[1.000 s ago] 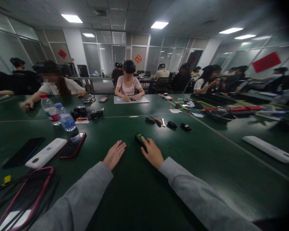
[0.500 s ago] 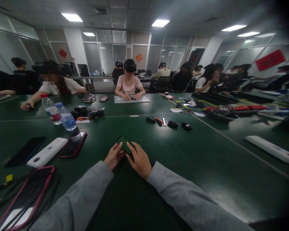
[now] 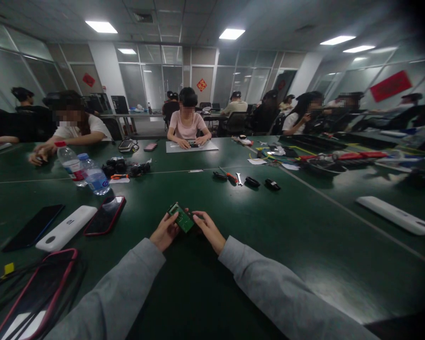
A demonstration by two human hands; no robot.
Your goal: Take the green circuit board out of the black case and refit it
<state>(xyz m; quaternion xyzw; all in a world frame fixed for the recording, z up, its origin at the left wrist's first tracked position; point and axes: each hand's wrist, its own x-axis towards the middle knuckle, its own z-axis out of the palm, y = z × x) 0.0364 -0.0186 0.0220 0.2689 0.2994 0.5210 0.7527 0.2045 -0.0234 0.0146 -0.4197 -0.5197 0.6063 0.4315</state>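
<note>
A small green circuit board [image 3: 184,222] is held tilted above the dark green table, its face with small parts toward me. My left hand [image 3: 165,231] is closed on the board's left side, thumb on the face and fingers behind it. My right hand [image 3: 210,231] is at the board's right edge, thumb and forefinger close together on its corner. Its other fingers are partly hidden. Both forearms are in grey sleeves.
Phones [image 3: 105,216], a white bar-shaped device [image 3: 66,227] and cables lie left; bottles [image 3: 94,174] stand behind them. Ahead are a wrench [image 3: 239,179], a screwdriver [image 3: 231,177] and black pieces [image 3: 252,182]. Another white device [image 3: 396,216] lies right. Co-workers sit across the table [image 3: 286,264].
The board has turned so that more of its face shows. My right hand has shifted from over the board to its right edge. The view has moved slightly.
</note>
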